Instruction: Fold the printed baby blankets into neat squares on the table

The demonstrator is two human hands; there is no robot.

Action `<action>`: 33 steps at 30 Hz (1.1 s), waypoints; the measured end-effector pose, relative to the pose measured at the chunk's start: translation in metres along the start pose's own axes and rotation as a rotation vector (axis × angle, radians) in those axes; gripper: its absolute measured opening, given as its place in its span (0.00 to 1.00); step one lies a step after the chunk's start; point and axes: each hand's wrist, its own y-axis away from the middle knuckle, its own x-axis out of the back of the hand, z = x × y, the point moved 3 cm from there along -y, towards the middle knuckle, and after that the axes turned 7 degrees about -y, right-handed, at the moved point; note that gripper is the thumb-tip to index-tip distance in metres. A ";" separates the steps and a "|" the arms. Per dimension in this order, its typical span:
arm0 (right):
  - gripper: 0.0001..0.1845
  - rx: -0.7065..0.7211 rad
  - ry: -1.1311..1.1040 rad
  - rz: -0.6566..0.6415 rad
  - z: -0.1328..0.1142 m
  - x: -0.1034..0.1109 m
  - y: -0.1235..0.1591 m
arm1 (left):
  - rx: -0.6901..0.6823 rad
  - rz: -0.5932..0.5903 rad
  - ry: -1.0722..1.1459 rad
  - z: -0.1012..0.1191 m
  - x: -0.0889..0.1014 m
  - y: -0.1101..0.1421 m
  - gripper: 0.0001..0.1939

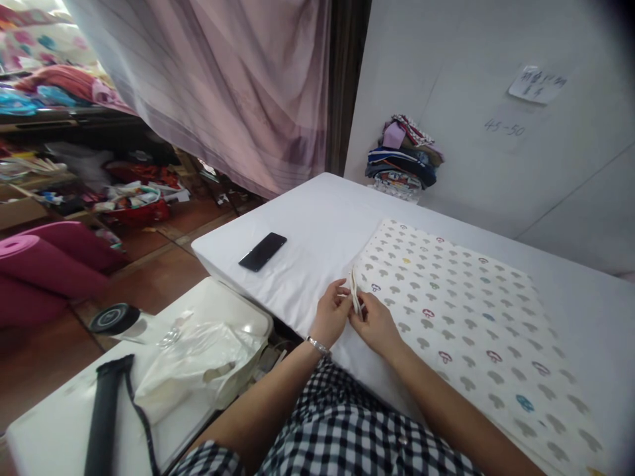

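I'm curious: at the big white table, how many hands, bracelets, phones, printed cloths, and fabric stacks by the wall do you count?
Hands, left hand and right hand: 2
Bracelet: 1
Phone: 1
Printed cloth: 1
Fabric stack: 1
Total: 6

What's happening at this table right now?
A person in a black-and-white checked garment has both hands on one edge of a white cloth printed with grey and coloured mushroom-like shapes. The left hand and right hand meet there, fingers pinching a small gathered fold. The rest of the cloth lies spread over the white-covered table. A black rectangular phone lies on the table, beyond the left hand, untouched.
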 end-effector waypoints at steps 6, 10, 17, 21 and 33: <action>0.14 -0.362 -0.482 0.121 0.024 0.011 -0.001 | -0.029 0.035 -0.366 0.001 0.018 -0.003 0.13; 0.18 -0.493 -0.664 0.171 0.028 0.018 0.001 | -0.016 0.018 -0.796 0.003 0.027 -0.001 0.11; 0.17 -0.334 -0.509 0.185 0.012 0.035 -0.005 | 0.038 -0.101 -0.886 0.003 0.011 -0.001 0.13; 0.15 -0.067 -0.083 0.246 -0.007 0.057 -0.009 | 0.237 -0.160 -0.548 -0.007 0.008 -0.005 0.11; 0.10 0.120 0.446 -0.154 -0.027 0.030 -0.007 | 0.369 -0.039 0.202 -0.015 0.002 0.006 0.15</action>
